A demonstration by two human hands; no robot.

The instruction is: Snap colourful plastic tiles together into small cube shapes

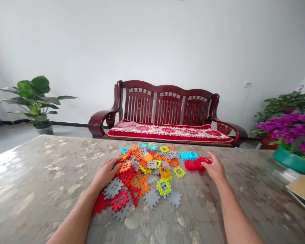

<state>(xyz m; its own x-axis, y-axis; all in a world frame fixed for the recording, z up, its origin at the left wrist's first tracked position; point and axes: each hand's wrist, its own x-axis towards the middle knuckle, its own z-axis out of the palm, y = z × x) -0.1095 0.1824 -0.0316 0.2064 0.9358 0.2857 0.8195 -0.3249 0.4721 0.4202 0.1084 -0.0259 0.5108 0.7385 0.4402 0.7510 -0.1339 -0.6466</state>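
Observation:
A heap of interlocking plastic tiles point(151, 198) in grey, red, orange, lime and blue lies on the table. My left hand point(106, 173) rests against the heap's left side, fingers stretched out beside an orange tile point(124, 166); it grips nothing that I can see. To the right of the heap, my right hand point(216, 166) has its thumb and fingers around the edge of a red interlocking tile point(200, 164). Another red tile point(190, 165) touches it on the left. Just behind these lie two blue tiles point(192, 155). A lime frame tile point(179, 171) sits between the heap and the red tiles.
The patterned table point(53, 193) spreads under everything. At the right stand purple flowers in a teal pot point(293, 161), with a tan book-like item point(302, 188) in front. Beyond the table are a dark red wooden bench point(167, 101) and a potted plant point(38, 98).

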